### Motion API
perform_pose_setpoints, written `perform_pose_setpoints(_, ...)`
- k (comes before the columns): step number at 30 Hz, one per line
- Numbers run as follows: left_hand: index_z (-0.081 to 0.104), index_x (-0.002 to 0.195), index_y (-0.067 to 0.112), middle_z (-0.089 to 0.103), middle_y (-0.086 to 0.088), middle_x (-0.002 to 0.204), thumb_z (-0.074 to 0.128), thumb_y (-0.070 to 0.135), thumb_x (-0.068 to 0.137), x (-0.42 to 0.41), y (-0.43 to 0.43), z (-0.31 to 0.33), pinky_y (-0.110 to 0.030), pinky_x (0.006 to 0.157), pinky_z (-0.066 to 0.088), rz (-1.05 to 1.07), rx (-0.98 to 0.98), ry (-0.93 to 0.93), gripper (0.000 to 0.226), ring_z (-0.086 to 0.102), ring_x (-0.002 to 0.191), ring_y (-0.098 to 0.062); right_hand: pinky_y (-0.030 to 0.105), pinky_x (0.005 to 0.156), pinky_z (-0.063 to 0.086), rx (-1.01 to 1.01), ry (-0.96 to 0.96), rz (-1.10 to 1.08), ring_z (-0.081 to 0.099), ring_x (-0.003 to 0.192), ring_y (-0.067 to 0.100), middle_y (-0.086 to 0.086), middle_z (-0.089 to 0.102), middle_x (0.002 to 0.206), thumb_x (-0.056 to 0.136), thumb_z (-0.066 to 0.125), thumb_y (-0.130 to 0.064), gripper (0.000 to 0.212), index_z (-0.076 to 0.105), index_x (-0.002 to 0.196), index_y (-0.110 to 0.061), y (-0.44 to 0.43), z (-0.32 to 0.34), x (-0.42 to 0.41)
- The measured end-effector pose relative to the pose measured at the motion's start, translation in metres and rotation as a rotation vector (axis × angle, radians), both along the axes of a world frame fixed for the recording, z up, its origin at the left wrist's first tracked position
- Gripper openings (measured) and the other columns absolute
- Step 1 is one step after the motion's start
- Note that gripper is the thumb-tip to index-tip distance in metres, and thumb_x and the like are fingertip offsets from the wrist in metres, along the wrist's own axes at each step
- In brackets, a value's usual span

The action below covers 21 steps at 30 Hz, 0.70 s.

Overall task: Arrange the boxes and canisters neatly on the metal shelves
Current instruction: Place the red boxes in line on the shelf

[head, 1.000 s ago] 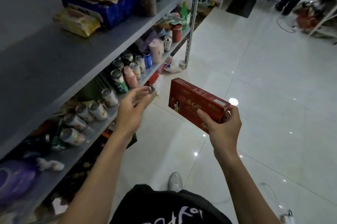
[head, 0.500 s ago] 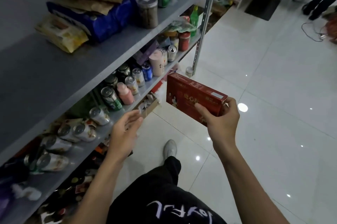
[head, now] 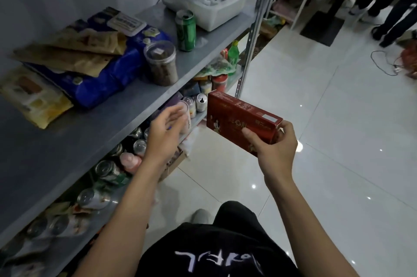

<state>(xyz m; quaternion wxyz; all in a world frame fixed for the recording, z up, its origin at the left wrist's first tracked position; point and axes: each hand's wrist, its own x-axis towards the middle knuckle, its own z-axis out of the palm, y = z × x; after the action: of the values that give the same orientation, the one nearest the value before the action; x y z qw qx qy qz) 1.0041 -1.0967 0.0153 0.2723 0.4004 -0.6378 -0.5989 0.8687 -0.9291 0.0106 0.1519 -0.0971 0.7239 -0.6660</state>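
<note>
My right hand (head: 274,150) grips one end of a flat red box (head: 239,118), held in the air in front of the grey metal shelf (head: 74,141). My left hand (head: 163,133) is empty, fingers spread, beside the edge of the upper shelf board and left of the box. On that board stand a clear canister with brown contents (head: 161,62) and a green can (head: 186,30). Several cans (head: 108,171) stand and lie on the lower shelf, partly hidden by my left arm.
A blue package (head: 108,78), brown pouches (head: 74,51) and a yellow snack bag (head: 31,96) lie on the upper board, with a white plastic tub (head: 216,8) behind them. A shelf upright (head: 255,26) stands at the right end. Other people's legs (head: 388,10) stand far right on the white tile floor.
My left hand has risen from the lower shelf edge toward the upper board. The red box has come up slightly with my right hand. The view has tilted up along the shelf.
</note>
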Motion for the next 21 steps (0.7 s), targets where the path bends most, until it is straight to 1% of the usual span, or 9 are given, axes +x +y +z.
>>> perform_pose_setpoints(2, 0.062, 0.114, 0.026, 0.067, 0.005, 0.116, 0.059, 0.014, 0.096, -0.02, -0.014, 0.005, -0.018, 0.087, 0.051, 0.038, 0.025, 0.034, 0.022, 0.063, 0.106, -0.002, 0.033, 0.081, 0.061, -0.007, 0.006, 0.03, 0.071, 0.092, 0.005, -0.005, 0.07, 0.102, 0.071, 0.088, -0.014, 0.051, 0.053, 0.107, -0.02, -0.019, 0.002, -0.024)
perform_pose_setpoints(4, 0.062, 0.115, 0.024, 0.068, 0.005, 0.113, 0.059, 0.013, 0.095, -0.036, -0.027, 0.007, -0.017, 0.083, 0.051, 0.107, 0.001, 0.045, 0.023, 0.064, 0.103, -0.002, 0.035, 0.082, 0.061, -0.017, 0.018, 0.076, 0.071, 0.091, 0.005, -0.006, 0.07, 0.101, 0.07, 0.089, -0.013, 0.052, 0.054, 0.109, -0.017, -0.04, 0.005, -0.049)
perform_pose_setpoints(6, 0.063, 0.12, 0.02, 0.069, 0.007, 0.111, 0.059, 0.014, 0.095, -0.05, -0.037, 0.01, -0.018, 0.085, 0.052, 0.188, -0.021, 0.027, 0.025, 0.065, 0.102, -0.002, 0.04, 0.082, 0.061, -0.027, 0.025, 0.146, 0.071, 0.092, 0.007, -0.004, 0.071, 0.101, 0.07, 0.089, -0.012, 0.052, 0.054, 0.108, -0.014, -0.061, 0.01, -0.073)
perform_pose_setpoints(9, 0.063, 0.122, 0.02, 0.069, 0.007, 0.113, 0.059, 0.015, 0.095, -0.067, -0.046, 0.022, -0.016, 0.087, 0.052, 0.296, -0.045, 0.035, 0.028, 0.065, 0.102, 0.002, 0.046, 0.079, 0.061, -0.062, 0.056, 0.255, 0.072, 0.092, 0.012, 0.0, 0.073, 0.101, 0.069, 0.089, -0.011, 0.048, 0.057, 0.104, -0.018, -0.087, 0.026, -0.107)
perform_pose_setpoints(13, 0.062, 0.122, 0.024, 0.068, 0.005, 0.116, 0.059, 0.015, 0.095, -0.091, -0.061, 0.056, -0.022, 0.093, 0.051, 0.39, -0.135, 0.08, 0.028, 0.063, 0.107, -0.001, 0.045, 0.081, 0.061, -0.147, 0.117, 0.377, 0.072, 0.094, 0.014, 0.004, 0.073, 0.103, 0.069, 0.089, -0.01, 0.049, 0.061, 0.108, -0.014, -0.12, 0.067, -0.144)
perform_pose_setpoints(15, 0.062, 0.121, 0.028, 0.067, 0.005, 0.117, 0.06, 0.016, 0.095, -0.1, -0.065, 0.077, -0.025, 0.093, 0.05, 0.426, -0.205, 0.102, 0.028, 0.062, 0.108, -0.003, 0.042, 0.082, 0.061, -0.223, 0.138, 0.415, 0.072, 0.095, 0.016, 0.004, 0.073, 0.104, 0.069, 0.089, -0.008, 0.049, 0.062, 0.11, -0.011, -0.131, 0.094, -0.158)
perform_pose_setpoints(17, 0.061, 0.117, 0.034, 0.067, 0.007, 0.116, 0.06, 0.017, 0.095, -0.106, -0.069, 0.1, -0.024, 0.091, 0.05, 0.436, -0.285, 0.128, 0.028, 0.062, 0.108, -0.002, 0.035, 0.08, 0.06, -0.301, 0.172, 0.456, 0.072, 0.095, 0.014, 0.002, 0.074, 0.102, 0.07, 0.087, -0.007, 0.046, 0.063, 0.109, -0.014, -0.141, 0.12, -0.168)
perform_pose_setpoints(19, 0.059, 0.116, 0.037, 0.066, 0.011, 0.115, 0.06, 0.017, 0.095, -0.109, -0.073, 0.126, -0.019, 0.087, 0.051, 0.437, -0.373, 0.14, 0.029, 0.062, 0.107, 0.001, 0.025, 0.074, 0.058, -0.371, 0.2, 0.508, 0.072, 0.092, 0.01, -0.006, 0.075, 0.096, 0.07, 0.086, -0.006, 0.042, 0.064, 0.103, -0.02, -0.15, 0.146, -0.173)
perform_pose_setpoints(21, 0.058, 0.12, 0.033, 0.066, 0.014, 0.113, 0.06, 0.018, 0.094, -0.11, -0.078, 0.152, -0.014, 0.086, 0.05, 0.459, -0.469, 0.139, 0.029, 0.061, 0.104, 0.006, 0.018, 0.069, 0.056, -0.429, 0.215, 0.568, 0.071, 0.089, 0.005, -0.015, 0.075, 0.091, 0.071, 0.084, -0.006, 0.041, 0.062, 0.099, -0.026, -0.158, 0.172, -0.175)
